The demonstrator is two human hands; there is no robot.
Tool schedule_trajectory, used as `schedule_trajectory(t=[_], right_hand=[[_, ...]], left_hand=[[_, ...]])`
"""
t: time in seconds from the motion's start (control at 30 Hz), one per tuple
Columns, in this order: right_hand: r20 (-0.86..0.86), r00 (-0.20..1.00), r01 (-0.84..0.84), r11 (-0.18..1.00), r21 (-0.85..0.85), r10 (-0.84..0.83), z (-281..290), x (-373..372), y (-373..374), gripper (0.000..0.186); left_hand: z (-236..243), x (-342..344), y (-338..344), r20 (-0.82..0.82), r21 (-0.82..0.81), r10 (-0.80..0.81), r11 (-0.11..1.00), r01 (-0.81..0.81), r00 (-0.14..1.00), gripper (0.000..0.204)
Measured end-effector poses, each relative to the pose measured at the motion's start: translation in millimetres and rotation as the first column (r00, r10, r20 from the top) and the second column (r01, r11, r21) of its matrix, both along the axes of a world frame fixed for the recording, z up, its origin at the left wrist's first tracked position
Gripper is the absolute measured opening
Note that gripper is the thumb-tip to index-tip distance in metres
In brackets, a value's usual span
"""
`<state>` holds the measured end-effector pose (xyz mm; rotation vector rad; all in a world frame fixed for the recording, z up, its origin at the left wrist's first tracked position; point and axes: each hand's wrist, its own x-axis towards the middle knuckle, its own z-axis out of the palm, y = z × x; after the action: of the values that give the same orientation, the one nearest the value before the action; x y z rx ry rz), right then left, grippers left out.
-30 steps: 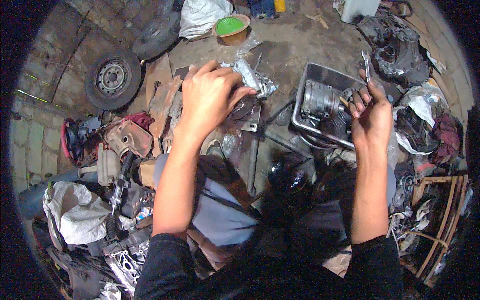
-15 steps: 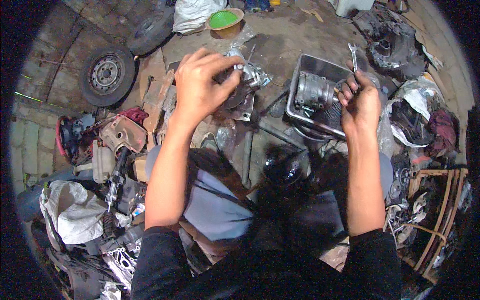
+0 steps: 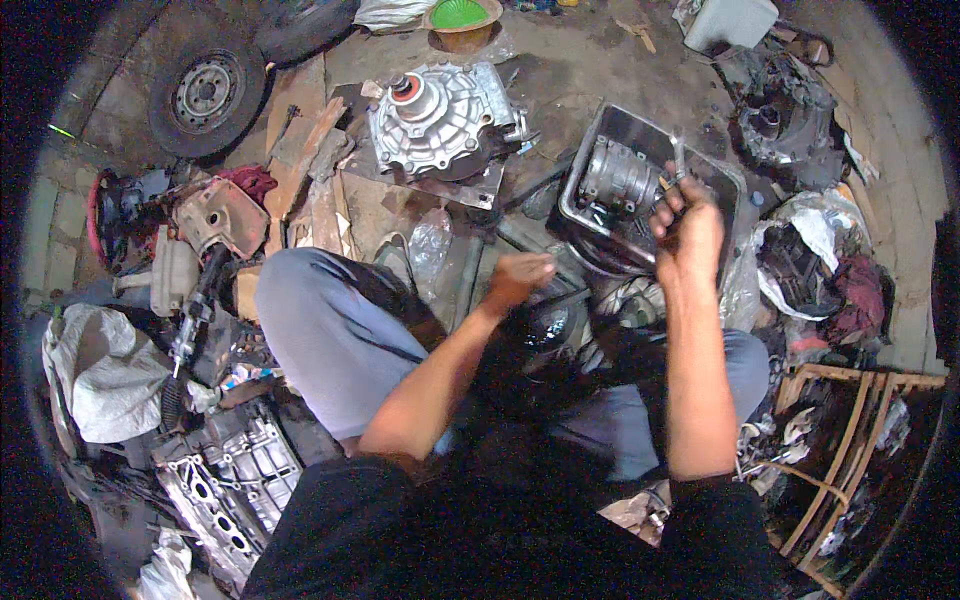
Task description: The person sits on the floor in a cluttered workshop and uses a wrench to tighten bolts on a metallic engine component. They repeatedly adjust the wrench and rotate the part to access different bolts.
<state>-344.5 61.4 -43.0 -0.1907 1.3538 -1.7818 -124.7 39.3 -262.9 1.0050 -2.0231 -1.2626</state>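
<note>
My left hand (image 3: 517, 277) is low in the middle, blurred, above dark pipes and a glossy black round object (image 3: 540, 330), touching nothing I can make out. My right hand (image 3: 686, 232) is closed around a small open-ended wrench (image 3: 679, 152) at the right side of a black metal tray (image 3: 578, 213) holding a silver cylindrical mechanical part (image 3: 618, 172). Beyond my left hand, a silver cast housing (image 3: 430, 135) with an orange ring and dark shaft sits on a dark plate (image 3: 470, 190).
Two tyres (image 3: 206, 94) stand at the upper left. A green-lined basin (image 3: 461, 16) and white container (image 3: 728, 21) are at the back. Engine parts (image 3: 230, 490), a white sack (image 3: 100, 375) and a bent cane frame (image 3: 830, 475) surround my crossed legs (image 3: 320, 340).
My left hand has left the silver housing and moved down and right, uncovering it. My right hand, still holding the wrench, has shifted slightly. The view has shifted, showing more of my legs.
</note>
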Motion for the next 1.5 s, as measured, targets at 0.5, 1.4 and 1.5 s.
schedule_trajectory(t=[0.5, 1.4, 1.5], right_hand=[[0.068, 0.998, -0.014, 0.998, 0.066, 0.010, -35, -39, 38, 0.026], [-0.457, 0.809, -0.410, 0.912, 0.010, 0.369, 62, 18, 38, 0.025], [-0.498, 0.702, -0.548, 0.833, 0.079, 0.509, 69, 54, 37, 0.028]], left_hand=[[-199, -27, 10, -0.131, 0.508, 0.195, 0.855, -0.103, 0.972, 0.033], [166, -24, 15, -0.192, -0.159, -0.186, 0.975, 0.156, 0.964, 0.035], [263, 15, -17, -0.078, -0.444, -0.316, 0.860, 0.251, 0.946, 0.032]])
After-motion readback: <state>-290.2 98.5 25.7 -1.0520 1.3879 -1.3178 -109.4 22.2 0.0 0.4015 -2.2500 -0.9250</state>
